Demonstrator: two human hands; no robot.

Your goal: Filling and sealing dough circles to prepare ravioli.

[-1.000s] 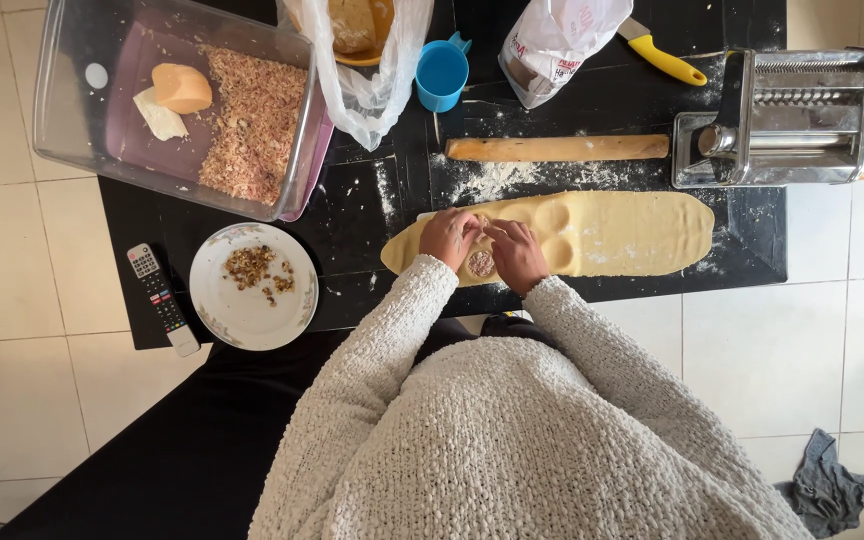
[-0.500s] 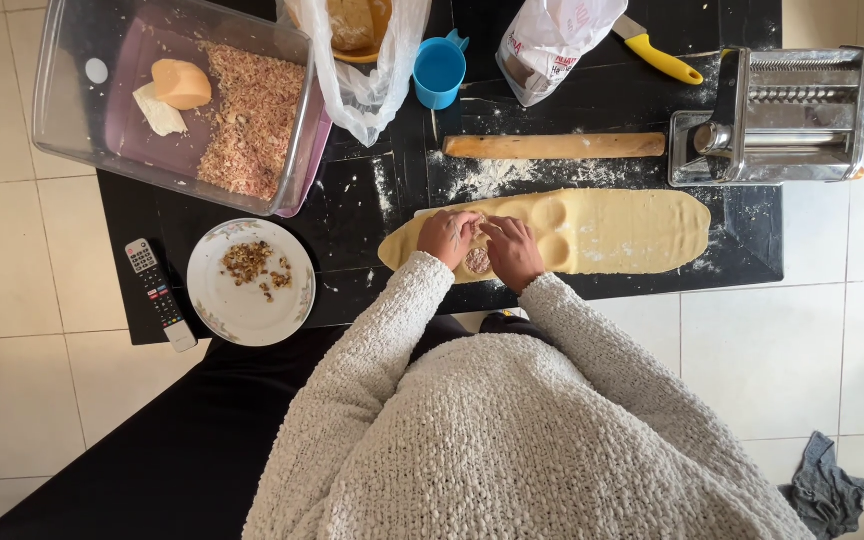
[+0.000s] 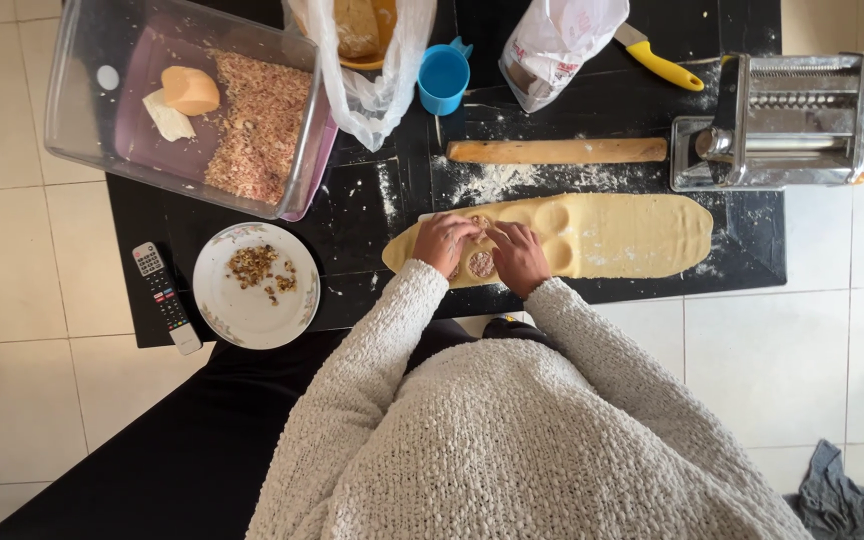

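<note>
Both hands, left [image 3: 444, 243] and right [image 3: 518, 256], press with bent fingers on the dough [image 3: 612, 235] at its left end, pinching round a filling mound [image 3: 481, 264]. The dough lies along the table's [image 3: 352, 215] near edge. Rolling pin [image 3: 557, 151] and pasta machine [image 3: 777, 120] crowd the far side; plate [image 3: 242, 305] sits well left.
</note>
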